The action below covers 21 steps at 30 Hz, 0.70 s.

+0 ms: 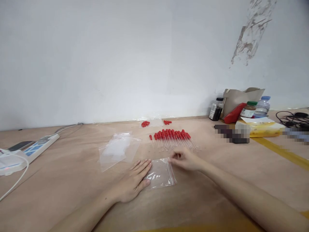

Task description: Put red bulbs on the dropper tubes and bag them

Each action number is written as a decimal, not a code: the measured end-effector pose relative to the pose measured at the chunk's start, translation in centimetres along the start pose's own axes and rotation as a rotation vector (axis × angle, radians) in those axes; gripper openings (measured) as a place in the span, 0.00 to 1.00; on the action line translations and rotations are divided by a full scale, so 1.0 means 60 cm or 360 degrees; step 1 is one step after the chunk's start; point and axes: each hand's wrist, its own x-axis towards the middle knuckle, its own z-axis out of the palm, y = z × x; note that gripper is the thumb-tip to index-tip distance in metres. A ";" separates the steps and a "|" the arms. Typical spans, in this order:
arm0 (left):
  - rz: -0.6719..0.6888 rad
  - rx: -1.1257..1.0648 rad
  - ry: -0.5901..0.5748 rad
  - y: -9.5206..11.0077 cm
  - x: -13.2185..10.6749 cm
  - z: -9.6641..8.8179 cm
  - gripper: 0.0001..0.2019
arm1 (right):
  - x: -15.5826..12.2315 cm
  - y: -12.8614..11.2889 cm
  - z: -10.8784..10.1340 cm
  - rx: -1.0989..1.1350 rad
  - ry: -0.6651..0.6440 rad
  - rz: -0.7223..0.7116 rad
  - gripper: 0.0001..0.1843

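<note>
Lying flat on the table (72, 190), just in front of the person, the clear bag (159, 175) has its red-lined zip edge turned to the right, which seems to suit the right hand (184, 158). That hand sits at the far corner of the zip, fingers curled in and thumb close to them; whether they pinch the film or only touch it, I cannot tell. The left hand (137, 178) grips nothing: it is spread open, palm down, over the bag's opposite end, probably to stop thin plastic from sliding.

Just beyond, droppers (172, 133) lie side by side in a row, red bulbs toward the wall (108, 58) and slim tubes toward the person, perhaps so each can be picked out singly. The leftmost lies a little apart. Left of them, spare bags (118, 149) overlap in a loose pile, near the left hand and likely within its reach. Farther back, two small heaps of red pieces (145, 124) rest near the wall.
</note>
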 end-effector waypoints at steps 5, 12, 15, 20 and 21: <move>0.0003 -0.0005 0.0030 -0.002 0.000 0.004 0.26 | 0.120 -0.015 0.036 -0.0418 0.0246 0.0293 0.11; -0.0036 0.0024 -0.0022 0.005 0.000 -0.001 0.27 | 0.227 -0.043 0.120 -0.0553 0.0187 0.0631 0.18; -0.0035 0.0034 -0.0040 0.005 -0.001 -0.002 0.27 | 0.239 -0.059 0.122 -0.0533 0.0134 0.0655 0.19; -0.0031 0.0025 -0.0011 0.003 -0.001 -0.001 0.26 | 0.197 -0.061 0.031 -0.0388 0.0185 0.0388 0.32; -0.0039 0.0015 -0.0008 0.003 0.000 -0.001 0.26 | 0.177 -0.053 0.007 -0.0338 0.0261 0.0342 0.33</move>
